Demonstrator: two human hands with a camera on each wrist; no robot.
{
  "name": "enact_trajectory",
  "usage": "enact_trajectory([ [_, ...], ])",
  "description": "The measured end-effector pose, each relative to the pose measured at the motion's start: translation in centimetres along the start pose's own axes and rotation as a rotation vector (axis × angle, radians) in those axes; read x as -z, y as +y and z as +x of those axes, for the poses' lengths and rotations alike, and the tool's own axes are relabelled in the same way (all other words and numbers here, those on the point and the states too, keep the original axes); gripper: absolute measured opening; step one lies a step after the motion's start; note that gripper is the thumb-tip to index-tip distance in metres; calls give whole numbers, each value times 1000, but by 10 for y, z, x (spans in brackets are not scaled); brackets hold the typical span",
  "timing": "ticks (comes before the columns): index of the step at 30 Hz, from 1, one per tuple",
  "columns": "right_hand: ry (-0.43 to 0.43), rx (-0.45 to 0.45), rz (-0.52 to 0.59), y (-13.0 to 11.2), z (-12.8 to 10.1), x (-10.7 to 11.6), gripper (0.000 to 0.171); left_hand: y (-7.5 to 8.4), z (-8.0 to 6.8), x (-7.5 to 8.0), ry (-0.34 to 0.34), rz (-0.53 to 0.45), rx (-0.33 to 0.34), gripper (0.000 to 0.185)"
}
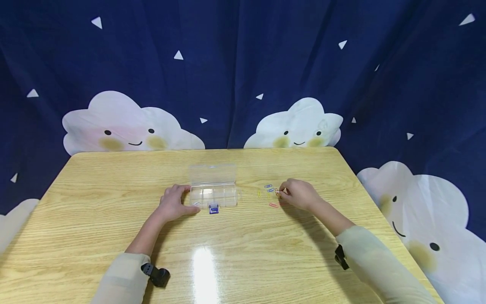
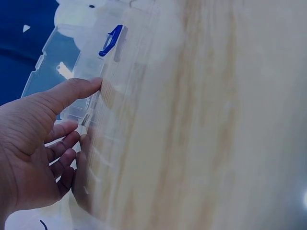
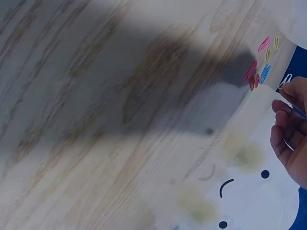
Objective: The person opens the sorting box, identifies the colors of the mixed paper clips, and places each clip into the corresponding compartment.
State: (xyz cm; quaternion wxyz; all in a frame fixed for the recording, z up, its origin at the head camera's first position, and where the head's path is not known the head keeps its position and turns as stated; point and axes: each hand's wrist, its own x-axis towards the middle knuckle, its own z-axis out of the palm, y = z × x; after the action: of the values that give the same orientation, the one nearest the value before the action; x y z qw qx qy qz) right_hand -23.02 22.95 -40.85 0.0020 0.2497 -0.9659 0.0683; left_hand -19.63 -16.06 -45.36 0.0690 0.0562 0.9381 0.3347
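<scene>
A clear plastic compartment box (image 1: 212,196) stands open at the table's middle, its lid (image 1: 212,173) tipped back and a blue latch (image 1: 214,208) at the front. My left hand (image 1: 190,197) grips the box's left end; the left wrist view shows the thumb (image 2: 72,91) on the rim and the fingers (image 2: 64,143) against the side wall. To the right of the box lie loose coloured paper clips (image 1: 268,186), seen as pink, yellow, blue and red clips (image 3: 261,62) in the right wrist view. My right hand (image 1: 282,194) pinches one paper clip at the right edge of that scatter.
The wooden table (image 1: 243,253) has a glossy top with a light glare near the front. A dark blue curtain (image 1: 243,63) with white clouds hangs behind and to the right. A small clip (image 1: 195,204) lies by the box's front left corner.
</scene>
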Motion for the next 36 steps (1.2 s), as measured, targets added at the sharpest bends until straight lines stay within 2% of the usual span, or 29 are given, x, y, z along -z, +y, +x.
enact_trajectory([
  [16,12,69,-21,-19,7,3,13,0,0,-1,3,-1,-3,79],
  [28,-50,89,-17,-34,15,3,18,0,-2,0,11,8,-9,79],
  [36,-33,114,-16,-45,22,2,17,-2,0,-2,6,13,-14,80],
])
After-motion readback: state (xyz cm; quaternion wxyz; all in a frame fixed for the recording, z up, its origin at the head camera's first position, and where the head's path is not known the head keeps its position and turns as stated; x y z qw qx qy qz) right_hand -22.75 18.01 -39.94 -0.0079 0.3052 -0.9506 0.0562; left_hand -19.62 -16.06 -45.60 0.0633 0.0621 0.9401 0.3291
